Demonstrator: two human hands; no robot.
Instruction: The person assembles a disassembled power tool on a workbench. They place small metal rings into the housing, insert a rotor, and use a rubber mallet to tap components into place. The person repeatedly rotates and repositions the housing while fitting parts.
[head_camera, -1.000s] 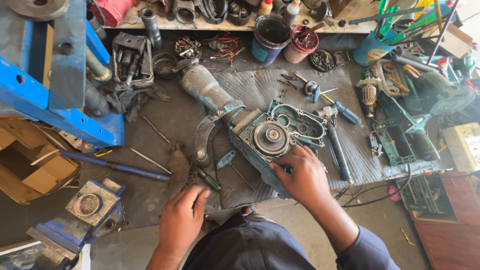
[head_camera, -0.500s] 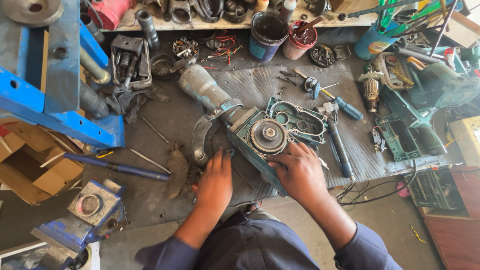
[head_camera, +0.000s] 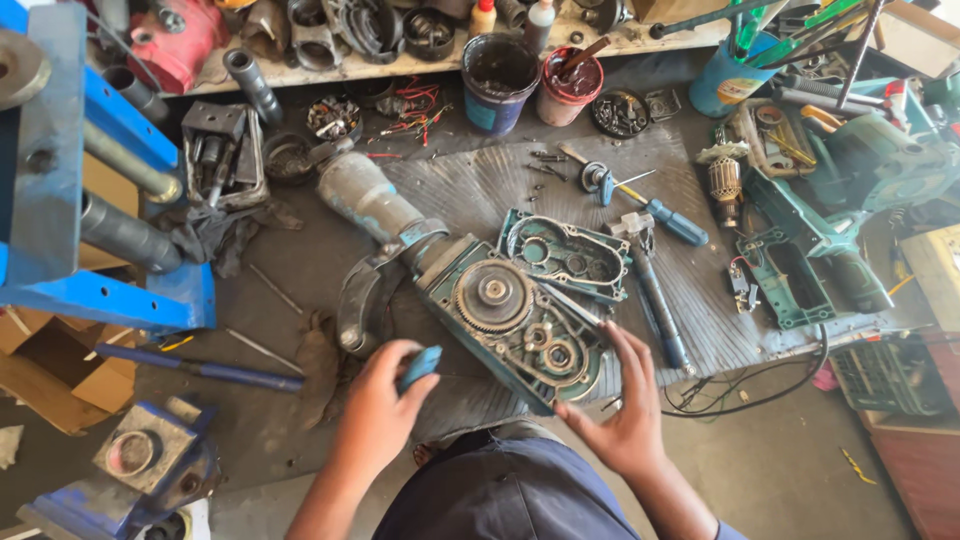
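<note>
While the left hand (head_camera: 378, 415) sits low and left of centre in the frame, its grip is pressed together around a small blue-handled tool (head_camera: 420, 366), whose blue end sticks out past the fingers toward the machine. Just right of it lies the opened power tool (head_camera: 505, 320), a teal gearbox housing lying aslant across the middle of the worktop (head_camera: 300, 255), with a large toothed gear (head_camera: 493, 297) and smaller gears showing inside. Its grey motor body (head_camera: 365, 195) runs up and to the left, and a dark curved handle (head_camera: 358, 305) loops off its left side.

The right hand (head_camera: 622, 415) is at the lower right corner of the housing, fingers spread and laid against its edge, pinching nothing that can be seen.

Above and right of the gearbox, touching or just beside it, lies the removed teal cover (head_camera: 566, 255), hollow side up. Right of that a hammer (head_camera: 655, 295) lies lengthwise on the ribbed grey mat (head_camera: 480, 180), with a blue-handled screwdriver (head_camera: 660, 215) near its head. Loose screws are scattered on the mat above.

Farther out, along the top edge, stand a dark blue pot (head_camera: 497, 80) and a red pot (head_camera: 570, 85). A blue press frame (head_camera: 90, 200) fills the upper left, a cardboard box (head_camera: 50, 370) sits below it, and more teal housing parts (head_camera: 800, 265) lie at the right.
</note>
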